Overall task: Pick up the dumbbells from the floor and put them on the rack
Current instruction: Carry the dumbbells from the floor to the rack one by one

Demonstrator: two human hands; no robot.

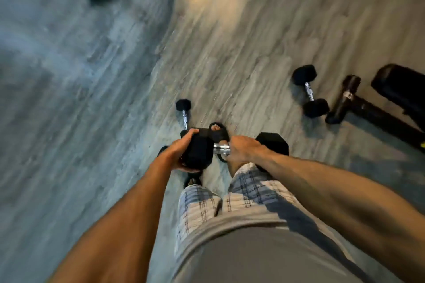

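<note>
Dumbbell (200, 150) gripped low, arms straight down: left hand (181, 154) curled round one head, right hand (243, 148) wrapped on handle. 2nd dumbbell (310, 91) on floor (230, 53), 2 o'clock.

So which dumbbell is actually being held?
The big dumbbell in the middle: left hand cups one head, right hand grips its handle. The small dumbbell and the bench-side dumbbell lie on the floor.

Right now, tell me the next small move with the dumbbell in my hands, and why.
Probably turn to find the rack, which is out of view. The held dumbbell looks lifted: the left hand cups one head, the right hand grips the handle.
</note>
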